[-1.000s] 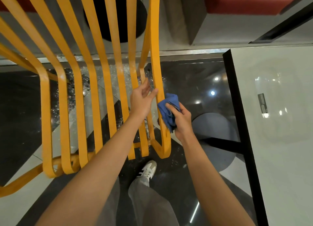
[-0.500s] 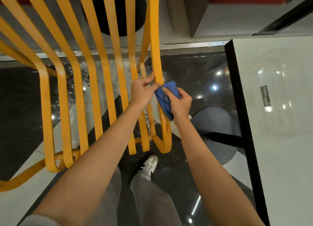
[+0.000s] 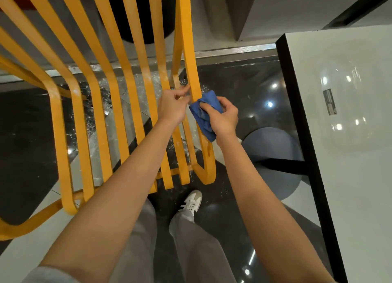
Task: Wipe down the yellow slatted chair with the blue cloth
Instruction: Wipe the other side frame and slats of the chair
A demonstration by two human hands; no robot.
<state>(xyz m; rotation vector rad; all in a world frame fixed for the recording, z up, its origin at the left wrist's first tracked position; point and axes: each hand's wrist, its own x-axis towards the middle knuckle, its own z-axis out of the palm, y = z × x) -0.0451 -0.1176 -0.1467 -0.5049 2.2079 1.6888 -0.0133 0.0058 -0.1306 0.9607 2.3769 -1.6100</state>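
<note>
The yellow slatted chair (image 3: 118, 75) fills the left and centre of the head view, its slats running from the top down to curved ends. My left hand (image 3: 172, 106) pinches the rightmost slat from its left side. My right hand (image 3: 222, 117) holds the bunched blue cloth (image 3: 204, 113) pressed against the right side of that same slat, just below my left fingers. The cloth hangs down past my palm, and part of it is hidden behind the slat and my fingers.
A white table (image 3: 343, 134) with a black edge stands close on the right, above a round grey base (image 3: 273, 162). The glossy dark floor (image 3: 244, 85) lies below. My grey trouser legs and a white shoe (image 3: 191, 202) are under the chair's front edge.
Both hands have slid up the rightmost slat together, the cloth rubbing along it. My left fingers have closed from a loose hold to a pinch.
</note>
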